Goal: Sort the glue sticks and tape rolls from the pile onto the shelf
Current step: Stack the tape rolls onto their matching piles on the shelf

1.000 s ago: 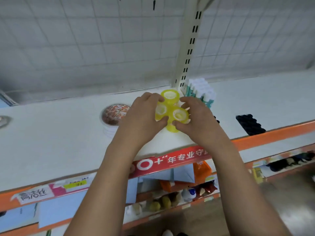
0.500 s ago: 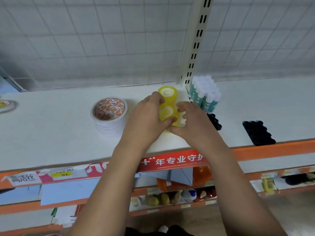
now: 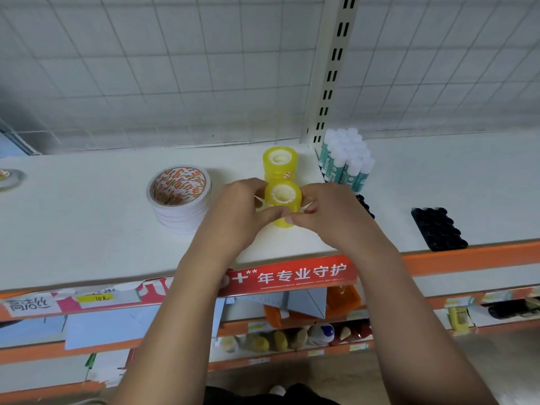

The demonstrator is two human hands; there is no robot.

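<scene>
The left hand [image 3: 233, 211] and right hand [image 3: 330, 214] are gripping the front yellow tape stack [image 3: 283, 197] from either side on the white shelf [image 3: 87, 229]. A second yellow stack [image 3: 280, 162] is standing just behind, glue sticks [image 3: 344, 159] are standing upright to its right, and white tape rolls [image 3: 179, 200] are sitting to the left.

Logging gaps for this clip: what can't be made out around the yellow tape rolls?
Head view.
Hidden: lower yellow translucent tape rolls, behind left hand and right hand.
Cut off: grey round object, by left edge.
Too small: label print on white-capped teal glue sticks.
Partly hidden: black bumpy mat, behind right hand.
</scene>
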